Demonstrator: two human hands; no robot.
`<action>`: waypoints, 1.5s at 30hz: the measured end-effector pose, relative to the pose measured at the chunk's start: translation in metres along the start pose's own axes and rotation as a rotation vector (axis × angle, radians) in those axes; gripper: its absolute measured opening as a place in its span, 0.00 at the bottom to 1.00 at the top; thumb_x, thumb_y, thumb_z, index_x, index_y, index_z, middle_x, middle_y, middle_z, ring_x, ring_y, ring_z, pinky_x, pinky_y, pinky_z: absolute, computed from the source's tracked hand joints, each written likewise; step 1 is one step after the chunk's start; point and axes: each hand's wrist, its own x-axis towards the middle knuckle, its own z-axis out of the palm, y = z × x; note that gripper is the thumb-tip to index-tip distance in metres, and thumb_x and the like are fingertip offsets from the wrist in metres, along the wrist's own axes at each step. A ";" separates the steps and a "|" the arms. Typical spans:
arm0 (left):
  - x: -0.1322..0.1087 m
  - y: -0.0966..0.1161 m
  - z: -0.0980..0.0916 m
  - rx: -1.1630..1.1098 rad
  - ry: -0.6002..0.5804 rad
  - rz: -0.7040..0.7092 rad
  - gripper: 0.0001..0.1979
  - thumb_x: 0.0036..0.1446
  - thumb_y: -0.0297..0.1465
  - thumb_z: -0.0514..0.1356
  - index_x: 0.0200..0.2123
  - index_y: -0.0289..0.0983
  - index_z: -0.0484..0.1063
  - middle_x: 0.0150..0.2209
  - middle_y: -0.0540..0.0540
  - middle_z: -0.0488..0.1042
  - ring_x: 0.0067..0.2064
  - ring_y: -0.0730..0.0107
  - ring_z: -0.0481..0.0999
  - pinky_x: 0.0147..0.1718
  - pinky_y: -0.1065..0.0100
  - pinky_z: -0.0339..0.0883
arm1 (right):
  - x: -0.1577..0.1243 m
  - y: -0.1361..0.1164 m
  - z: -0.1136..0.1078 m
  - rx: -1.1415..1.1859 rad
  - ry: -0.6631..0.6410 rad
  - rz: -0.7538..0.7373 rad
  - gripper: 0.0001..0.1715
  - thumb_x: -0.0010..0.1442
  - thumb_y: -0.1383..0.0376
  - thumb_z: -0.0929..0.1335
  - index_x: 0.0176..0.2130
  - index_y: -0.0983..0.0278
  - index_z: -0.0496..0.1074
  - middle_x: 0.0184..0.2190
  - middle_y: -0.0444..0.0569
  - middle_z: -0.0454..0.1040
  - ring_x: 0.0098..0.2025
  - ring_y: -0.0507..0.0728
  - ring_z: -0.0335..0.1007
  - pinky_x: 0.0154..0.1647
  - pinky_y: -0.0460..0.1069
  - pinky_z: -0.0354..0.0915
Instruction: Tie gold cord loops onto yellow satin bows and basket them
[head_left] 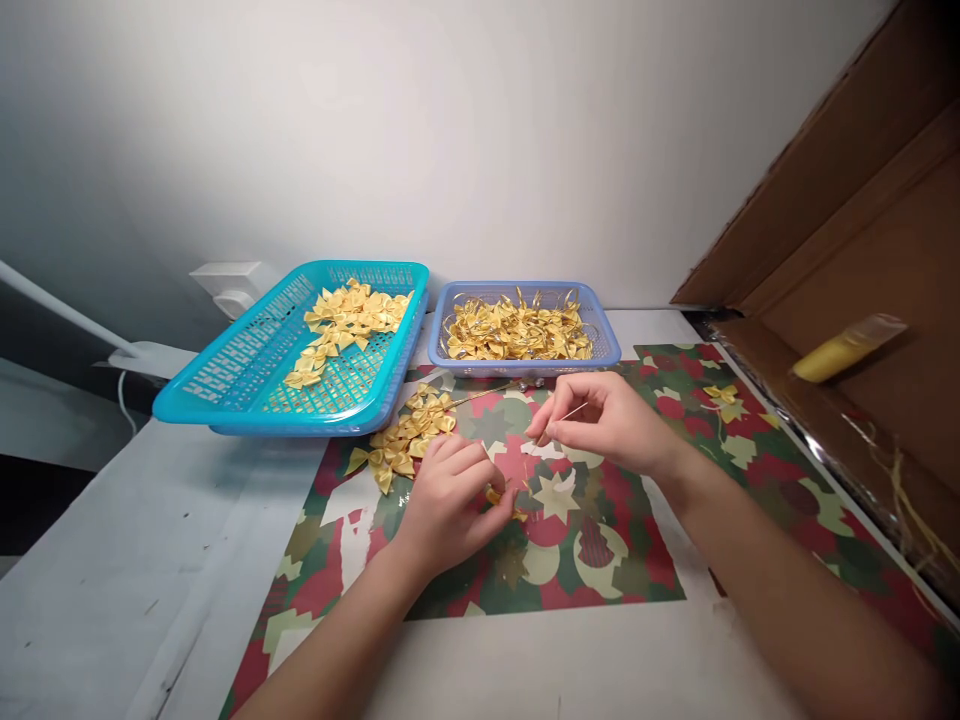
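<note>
My left hand [457, 495] is over the patterned paper, its thumb and fingers closed on a small yellow bow [493, 495] that is mostly hidden. To its right, my right hand [592, 420] pinches a thin gold strand [574, 411] between thumb and fingers. A loose pile of yellow bows [420, 430] lies just beyond my left hand. Behind my hands, a purple basket [525, 369] holds yellow bows with gold ties. At the back left, a turquoise basket [217, 385] contains more yellow bows.
Red and green patterned paper [555, 590] covers part of the white table [112, 530]. Cardboard [847, 220] stands at the right, with a yellow-filled tube [847, 348] beside it. A few bows [724, 400] lie on the right. A white power strip [154, 358] sits back left.
</note>
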 end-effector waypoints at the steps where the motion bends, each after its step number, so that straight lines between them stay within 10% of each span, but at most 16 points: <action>1: 0.000 -0.001 0.001 0.006 -0.001 -0.024 0.12 0.57 0.31 0.59 0.21 0.39 0.66 0.22 0.51 0.67 0.29 0.69 0.62 0.33 0.65 0.57 | 0.000 -0.001 0.001 0.016 -0.001 0.015 0.09 0.49 0.71 0.70 0.22 0.64 0.66 0.28 0.48 0.80 0.33 0.56 0.79 0.29 0.47 0.70; 20: 0.004 -0.021 -0.003 -0.071 -0.231 0.104 0.06 0.61 0.32 0.59 0.31 0.40 0.74 0.32 0.48 0.80 0.34 0.67 0.70 0.37 0.64 0.60 | 0.015 0.016 -0.004 0.166 0.315 0.148 0.10 0.44 0.65 0.73 0.21 0.64 0.68 0.25 0.47 0.78 0.27 0.53 0.76 0.31 0.47 0.71; 33: 0.005 -0.017 -0.004 -0.090 -0.139 0.122 0.05 0.58 0.27 0.60 0.35 0.40 0.77 0.40 0.46 0.78 0.34 0.68 0.68 0.35 0.65 0.62 | 0.021 0.028 -0.014 0.181 0.336 0.223 0.10 0.43 0.67 0.73 0.21 0.65 0.67 0.24 0.46 0.78 0.25 0.51 0.75 0.25 0.43 0.66; 40: 0.008 -0.014 0.000 -0.285 -0.008 -0.158 0.05 0.59 0.29 0.60 0.34 0.38 0.77 0.36 0.45 0.78 0.37 0.67 0.74 0.38 0.65 0.65 | 0.018 0.022 -0.014 0.198 0.291 0.089 0.09 0.45 0.65 0.73 0.23 0.64 0.69 0.26 0.45 0.78 0.27 0.51 0.75 0.32 0.46 0.70; 45: 0.025 -0.023 -0.014 -0.468 -0.272 -0.401 0.09 0.58 0.35 0.60 0.35 0.37 0.78 0.31 0.46 0.80 0.31 0.69 0.75 0.30 0.70 0.66 | 0.015 0.016 -0.012 0.186 0.257 0.034 0.08 0.46 0.65 0.72 0.24 0.65 0.70 0.27 0.45 0.78 0.28 0.52 0.74 0.33 0.48 0.70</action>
